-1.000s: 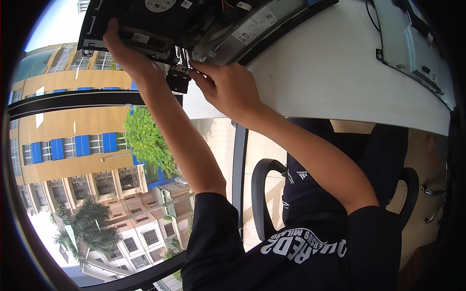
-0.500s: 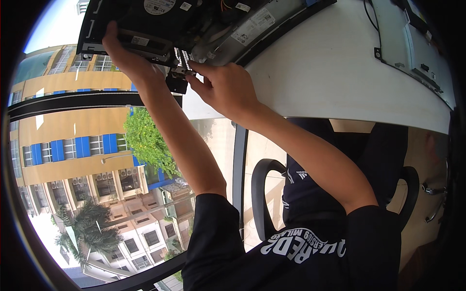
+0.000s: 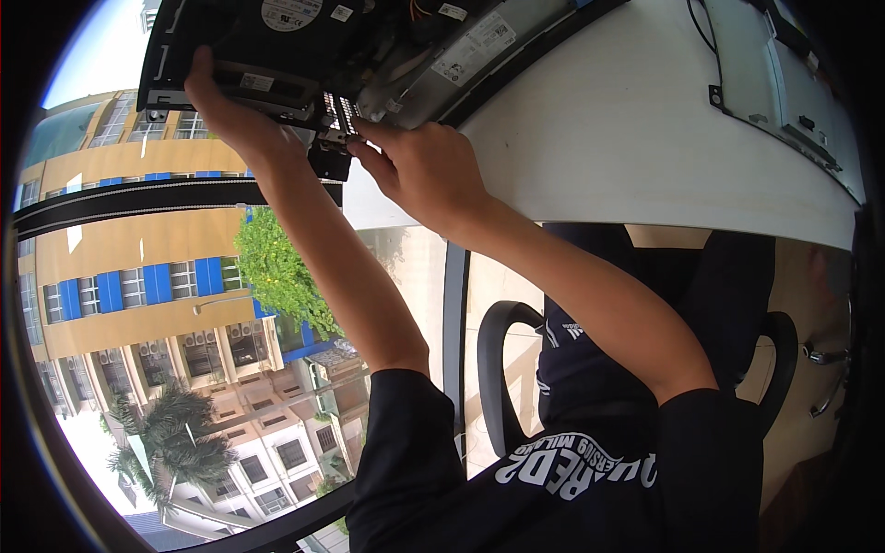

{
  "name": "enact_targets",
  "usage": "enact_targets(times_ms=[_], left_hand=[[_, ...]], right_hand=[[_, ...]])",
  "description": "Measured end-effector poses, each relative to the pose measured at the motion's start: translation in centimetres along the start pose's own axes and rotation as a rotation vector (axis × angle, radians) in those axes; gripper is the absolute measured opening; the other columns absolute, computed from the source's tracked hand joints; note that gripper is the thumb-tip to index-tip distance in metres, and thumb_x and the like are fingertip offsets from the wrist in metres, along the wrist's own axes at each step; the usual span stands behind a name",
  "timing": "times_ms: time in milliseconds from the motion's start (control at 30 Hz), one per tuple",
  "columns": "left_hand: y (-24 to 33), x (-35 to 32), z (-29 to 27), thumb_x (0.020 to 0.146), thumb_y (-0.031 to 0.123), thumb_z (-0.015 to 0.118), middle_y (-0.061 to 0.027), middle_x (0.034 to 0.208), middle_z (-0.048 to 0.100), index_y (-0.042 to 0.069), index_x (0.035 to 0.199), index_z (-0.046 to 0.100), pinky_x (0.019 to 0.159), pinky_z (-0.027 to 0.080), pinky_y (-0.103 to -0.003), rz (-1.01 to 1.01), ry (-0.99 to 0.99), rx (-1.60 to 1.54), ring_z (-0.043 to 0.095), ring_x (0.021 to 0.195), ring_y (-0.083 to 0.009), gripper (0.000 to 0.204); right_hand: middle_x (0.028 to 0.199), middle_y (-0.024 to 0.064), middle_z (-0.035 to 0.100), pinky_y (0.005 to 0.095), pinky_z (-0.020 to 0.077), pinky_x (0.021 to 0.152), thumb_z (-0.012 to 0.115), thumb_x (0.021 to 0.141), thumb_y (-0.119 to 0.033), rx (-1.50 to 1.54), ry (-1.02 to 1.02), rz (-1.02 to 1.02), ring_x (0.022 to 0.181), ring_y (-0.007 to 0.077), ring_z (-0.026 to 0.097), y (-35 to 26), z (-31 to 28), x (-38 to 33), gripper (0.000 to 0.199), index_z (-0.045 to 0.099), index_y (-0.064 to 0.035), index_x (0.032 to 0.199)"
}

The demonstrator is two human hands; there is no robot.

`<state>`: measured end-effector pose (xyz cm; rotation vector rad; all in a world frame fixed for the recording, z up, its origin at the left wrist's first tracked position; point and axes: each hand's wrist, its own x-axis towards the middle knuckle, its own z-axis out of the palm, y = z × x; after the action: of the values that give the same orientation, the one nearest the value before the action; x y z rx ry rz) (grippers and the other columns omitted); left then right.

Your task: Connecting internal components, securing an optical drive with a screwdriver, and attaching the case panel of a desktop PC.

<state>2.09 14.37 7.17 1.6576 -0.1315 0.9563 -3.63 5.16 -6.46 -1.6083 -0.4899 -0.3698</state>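
An open black desktop computer chassis [image 3: 253, 51] fills the upper left, with a labelled drive, cables and a silver metal box with a white label [image 3: 479, 41]. My left hand [image 3: 235, 115] is closed around its near edge, thumb on top and the other fingers hidden beneath. At the near corner sit a perforated metal grille [image 3: 341, 112] and a small metal bracket [image 3: 332, 138]. My right hand [image 3: 429, 170] has thumb and index finger against this bracket, the other fingers curled in. Whether a smaller part lies between those fingertips is hidden.
The chassis lies over the far left of a white table [image 3: 590, 138]. A pale metal panel with a black frame [image 3: 784, 101] lies at the far right. A black chair armrest [image 3: 502, 369] is near my lap. Left of me is a window with a dark frame [image 3: 138, 203].
The chassis and both hands have shifted slightly left in the picture. My left hand keeps its grip, and my right fingertips stay at the bracket.
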Motion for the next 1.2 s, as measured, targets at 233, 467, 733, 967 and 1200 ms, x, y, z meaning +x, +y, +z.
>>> enact_targets(times_ms=[233, 467, 733, 967, 1200], left_hand=[[-0.13, 0.47, -0.10, 0.095, 0.037, 0.053, -0.0143, 0.123, 0.065, 0.004, 0.128, 0.059, 0.095, 0.057, -0.043, 0.037, -0.009, 0.011, 0.066, 0.111, -0.0283, 0.047], [-0.09, 0.30, -0.20, 0.095, 0.037, 0.053, -0.0146, 0.123, 0.065, 0.004, 0.129, 0.059, 0.095, 0.057, -0.045, 0.004, -0.007, 0.002, 0.066, 0.112, -0.0290, 0.048], [-0.50, 0.60, -0.62, 0.098, 0.039, 0.049, -0.0123, 0.121, 0.066, 0.009, 0.133, 0.057, 0.086, 0.059, -0.041, 0.024, -0.044, 0.015, 0.069, 0.105, -0.0271, 0.047], [-0.27, 0.24, -0.14, 0.096, 0.036, 0.053, -0.0159, 0.121, 0.066, 0.002, 0.128, 0.060, 0.089, 0.061, -0.044, 0.014, -0.034, -0.013, 0.069, 0.106, -0.0302, 0.047], [-0.04, 0.04, -0.03, 0.096, 0.037, 0.054, -0.0147, 0.120, 0.066, 0.003, 0.127, 0.060, 0.091, 0.058, -0.045, 0.013, -0.020, -0.018, 0.067, 0.108, -0.0297, 0.047]], right_hand=[[0.060, 0.0110, 0.065, 0.0402, 0.0525, 0.055, 0.066, 0.098, -0.025, 0.005, 0.038, 0.000, 0.052, 0.0286, 0.064, 0.40, 0.48, 0.24, 0.021, 0.076, -0.0141, 0.113], [0.064, 0.0120, 0.067, 0.0394, 0.0507, 0.053, 0.067, 0.096, -0.021, 0.094, 0.053, 0.006, 0.053, 0.0296, 0.064, 0.49, 0.40, 0.16, 0.018, 0.078, -0.0145, 0.109], [0.066, 0.0131, 0.067, 0.0400, 0.0509, 0.053, 0.067, 0.096, -0.022, 0.032, 0.061, 0.028, 0.055, 0.0307, 0.064, 0.50, 0.35, -0.08, 0.018, 0.078, -0.0145, 0.108], [0.064, 0.0126, 0.067, 0.0406, 0.0515, 0.054, 0.068, 0.096, -0.023, 0.070, 0.087, 0.023, 0.055, 0.0314, 0.064, 0.63, 0.44, -0.03, 0.019, 0.078, -0.0151, 0.110], [0.061, 0.0085, 0.067, 0.0386, 0.0525, 0.055, 0.068, 0.094, -0.027, 0.039, 0.024, 0.042, 0.053, 0.0269, 0.066, 0.53, 0.36, -0.04, 0.029, 0.074, -0.0151, 0.119]])
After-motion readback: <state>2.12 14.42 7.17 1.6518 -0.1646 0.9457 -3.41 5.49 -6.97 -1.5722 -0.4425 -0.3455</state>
